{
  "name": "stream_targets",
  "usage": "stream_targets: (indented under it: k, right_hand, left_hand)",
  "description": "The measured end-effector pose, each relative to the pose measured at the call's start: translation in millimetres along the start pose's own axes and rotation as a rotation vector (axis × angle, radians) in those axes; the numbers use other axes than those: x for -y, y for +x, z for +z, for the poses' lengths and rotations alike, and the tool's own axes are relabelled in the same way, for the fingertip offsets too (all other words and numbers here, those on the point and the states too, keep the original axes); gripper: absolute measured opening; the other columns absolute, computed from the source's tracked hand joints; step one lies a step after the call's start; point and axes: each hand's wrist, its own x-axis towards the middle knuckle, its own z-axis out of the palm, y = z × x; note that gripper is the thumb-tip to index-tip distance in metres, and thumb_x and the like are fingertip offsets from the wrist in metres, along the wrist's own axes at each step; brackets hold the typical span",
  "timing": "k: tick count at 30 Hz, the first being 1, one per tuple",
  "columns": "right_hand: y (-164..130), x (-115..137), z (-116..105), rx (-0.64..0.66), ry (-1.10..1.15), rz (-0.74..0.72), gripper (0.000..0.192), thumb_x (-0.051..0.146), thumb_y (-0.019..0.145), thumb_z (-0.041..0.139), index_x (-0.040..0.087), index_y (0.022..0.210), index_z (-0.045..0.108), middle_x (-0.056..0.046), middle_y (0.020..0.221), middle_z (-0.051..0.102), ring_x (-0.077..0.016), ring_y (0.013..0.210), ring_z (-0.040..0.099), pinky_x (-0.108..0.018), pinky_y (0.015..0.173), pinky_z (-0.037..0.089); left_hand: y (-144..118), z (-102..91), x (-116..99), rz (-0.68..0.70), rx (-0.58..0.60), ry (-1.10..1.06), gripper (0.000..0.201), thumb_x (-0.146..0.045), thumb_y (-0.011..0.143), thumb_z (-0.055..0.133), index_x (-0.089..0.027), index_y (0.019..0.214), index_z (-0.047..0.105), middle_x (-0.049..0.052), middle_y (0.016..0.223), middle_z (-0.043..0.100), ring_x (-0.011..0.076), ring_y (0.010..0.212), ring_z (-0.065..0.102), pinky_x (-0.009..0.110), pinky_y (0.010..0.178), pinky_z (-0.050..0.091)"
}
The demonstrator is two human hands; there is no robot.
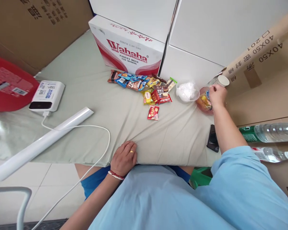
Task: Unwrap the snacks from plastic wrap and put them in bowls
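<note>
Head view, inspector A: right hand [217, 95] sits at three o'clock on the table [91, 80], fingers pinched narrow on a sachet [207, 94] over the pink bowl [204, 103]. Left hand [124, 158] lies flat at six o'clock, holding nothing.

Inspector B: Handling?

A: I judge the sachet light, crinkly, slick film; best pinched at a sealed edge. The bowl looks thin plastic and likely to tip if pulled by its rim.

B: Surroundings?

A: Snack pile [144, 86] at twelve o'clock; white wad [187, 91] just beside the bowl; cup [223, 80] behind the hand.

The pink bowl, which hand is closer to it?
Right. The right hand is at the pink bowl, touching the snacks in it; the left hand rests on the table's near edge, far off.
</note>
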Motion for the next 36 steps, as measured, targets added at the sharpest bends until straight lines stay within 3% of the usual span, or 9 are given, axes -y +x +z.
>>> stream_targets:
  k: [5,8,11,14,21,27,32,34,36]
  right_hand:
    - [-7,48,37,0.362,0.125,-0.393,0.039,0.021,0.081,0.065,0.023,0.119,0.073,-0.008,0.116,0.07,-0.0241,0.096,0.066,-0.038,0.091,0.053]
    - [-13,66,52,0.447,0.051,-0.521,0.042,0.019,0.077,0.07,0.022,0.118,0.074,-0.01,0.125,0.066,-0.0267,0.108,0.064,-0.04,0.1,0.051]
    - [-15,69,51,0.3,-0.007,-0.468,0.021,0.025,0.083,0.066,0.02,0.1,0.077,-0.012,0.116,0.068,-0.0291,0.11,0.063,-0.042,0.102,0.049]
    - [-15,60,39,0.147,0.007,-0.403,0.022,0.029,0.088,0.06,0.02,0.098,0.077,-0.013,0.106,0.071,-0.0292,0.103,0.064,-0.043,0.098,0.05]
    - [-23,38,23,0.056,0.147,-0.287,0.023,0.031,0.089,0.054,0.02,0.097,0.073,-0.011,0.101,0.074,-0.0253,0.093,0.068,-0.039,0.091,0.052]
    - [-24,43,35,0.183,0.138,-0.086,0.028,0.042,0.092,0.053,0.02,0.09,0.07,-0.009,0.09,0.075,-0.0234,0.086,0.069,-0.034,0.083,0.052]
    - [-28,50,41,0.524,-0.07,-0.058,0.024,0.043,0.08,0.071,0.02,0.073,0.07,-0.007,0.07,0.071,-0.0232,0.074,0.066,-0.033,0.076,0.052]
    - [-26,48,42,0.51,-0.075,-0.038,0.022,0.04,0.08,0.07,0.019,0.074,0.071,-0.007,0.068,0.07,-0.0231,0.071,0.065,-0.034,0.074,0.052]
    - [-23,43,43,0.364,-0.062,-0.012,0.018,0.036,0.082,0.065,0.019,0.079,0.072,-0.008,0.075,0.073,-0.0241,0.075,0.066,-0.035,0.076,0.053]
  left_hand:
    - [-1,1.7,0,-0.012,0.003,0.006,0.028,-0.01,0.089,0.061,-0.017,0.115,0.066,0.012,0.112,0.073,0.0283,0.112,0.067,0.042,0.096,0.057]
    - [-2,2.4,-1,-0.025,0.002,0.006,0.026,-0.011,0.09,0.06,-0.016,0.114,0.067,0.012,0.113,0.073,0.0285,0.112,0.067,0.042,0.095,0.057]
    - [-3,3.4,-2,-0.041,0.011,0.011,0.026,-0.012,0.09,0.059,-0.017,0.114,0.067,0.012,0.113,0.072,0.0286,0.112,0.066,0.043,0.095,0.057]
    - [-4,4.6,-1,-0.048,0.022,0.0,0.026,-0.013,0.091,0.059,-0.018,0.115,0.068,0.011,0.114,0.072,0.0283,0.113,0.066,0.043,0.096,0.056]
    - [-4,2.9,0,-0.029,0.014,-0.017,0.028,-0.011,0.089,0.06,-0.016,0.115,0.068,0.013,0.115,0.072,0.0293,0.115,0.065,0.043,0.097,0.055]
    - [-2,1.5,-2,-0.023,0.007,0.0,0.027,-0.011,0.089,0.06,-0.016,0.114,0.068,0.013,0.113,0.073,0.0288,0.114,0.066,0.043,0.098,0.056]
    - [-3,2.3,-2,-0.038,0.008,0.008,0.028,-0.012,0.09,0.059,-0.017,0.116,0.068,0.012,0.113,0.074,0.0283,0.114,0.067,0.042,0.098,0.056]
    - [-4,3.2,-2,-0.044,0.015,0.001,0.029,-0.012,0.09,0.059,-0.017,0.117,0.068,0.012,0.114,0.074,0.0283,0.115,0.067,0.043,0.099,0.056]
    - [-5,4.2,-1,-0.048,0.022,-0.011,0.03,-0.013,0.09,0.058,-0.018,0.118,0.068,0.012,0.115,0.073,0.0285,0.115,0.067,0.043,0.098,0.056]
